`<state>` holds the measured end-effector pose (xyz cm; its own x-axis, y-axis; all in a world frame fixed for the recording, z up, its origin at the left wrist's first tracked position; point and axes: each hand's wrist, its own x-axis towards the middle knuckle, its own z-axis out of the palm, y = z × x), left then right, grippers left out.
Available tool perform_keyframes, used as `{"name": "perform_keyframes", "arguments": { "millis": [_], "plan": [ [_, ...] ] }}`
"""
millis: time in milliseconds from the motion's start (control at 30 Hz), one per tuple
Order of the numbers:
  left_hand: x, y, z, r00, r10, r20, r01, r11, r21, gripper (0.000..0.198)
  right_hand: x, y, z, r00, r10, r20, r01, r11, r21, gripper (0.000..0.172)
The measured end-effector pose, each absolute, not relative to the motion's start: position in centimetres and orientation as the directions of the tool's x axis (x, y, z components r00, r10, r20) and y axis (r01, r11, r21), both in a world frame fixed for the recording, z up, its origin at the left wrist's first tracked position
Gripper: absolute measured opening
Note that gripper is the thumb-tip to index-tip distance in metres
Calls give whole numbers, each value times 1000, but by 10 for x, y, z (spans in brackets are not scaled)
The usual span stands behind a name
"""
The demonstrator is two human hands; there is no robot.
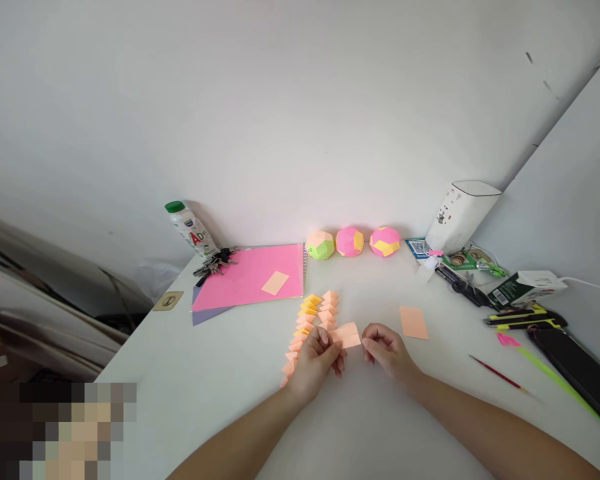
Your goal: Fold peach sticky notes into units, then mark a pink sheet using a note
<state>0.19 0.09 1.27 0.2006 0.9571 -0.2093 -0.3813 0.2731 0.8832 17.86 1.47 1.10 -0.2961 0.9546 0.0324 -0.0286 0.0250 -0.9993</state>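
My left hand [313, 363] pinches a peach paper piece [349, 335] between thumb and fingers, and the paper sticks out to the right. Close to the paper's right edge is my right hand [387, 350], its fingers curled together; a narrow gap seems to part it from the paper. Folded peach and yellow paper units [307, 308] stand in a line beyond and beside my left hand, which hides some of them. A second row of peach folded units [329, 301] lies just to their right. To the right of my right hand lies a flat peach paper sheet [414, 323].
Three paper balls [350, 241] line the wall. Left are a pink sheet [250, 273], a small peach sheet [275, 283], keys [214, 263] and a bottle [193, 230]. Right are a white container [463, 217], a carton [525, 288], a cutter [525, 317], a thin brush [500, 373] and a black case [575, 370].
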Motion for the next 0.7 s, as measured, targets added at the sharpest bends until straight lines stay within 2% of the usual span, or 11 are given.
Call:
{"name": "perform_keyframes", "arguments": {
  "millis": [67, 133, 167, 267, 333, 500, 700],
  "plan": [
    [1, 2, 11, 208, 955, -212, -385, 279, 880, 43, 178, 14, 11, -281, 955, 92, -77, 73, -994, 17],
    [1, 2, 10, 220, 954, -204, -381, 277, 882, 41, 177, 13, 9, -279, 944, 179, -109, 154, -982, 4],
    [0, 2, 10, 229, 953, -199, -375, 275, 885, 39, 176, 12, 8, -286, 932, 222, -103, 200, -974, 4],
    [0, 3, 11, 264, 946, -189, -341, 275, 899, 36, 177, 12, 4, -346, 893, 287, -21, 299, -954, 20],
    [-1, 3, 12, 293, 938, -184, -315, 277, 908, 37, 178, 13, 0, -381, 885, 269, 19, 298, -954, 22],
    [-3, 1, 11, 379, 909, -176, -211, 270, 939, 44, 180, 16, -1, -367, 902, 228, 47, 262, -964, 10],
    [-5, -1, 8, 442, 885, -145, -95, 207, 974, 40, 175, 14, 12, -364, 918, 159, 53, 191, -980, 25]
  ]
}}
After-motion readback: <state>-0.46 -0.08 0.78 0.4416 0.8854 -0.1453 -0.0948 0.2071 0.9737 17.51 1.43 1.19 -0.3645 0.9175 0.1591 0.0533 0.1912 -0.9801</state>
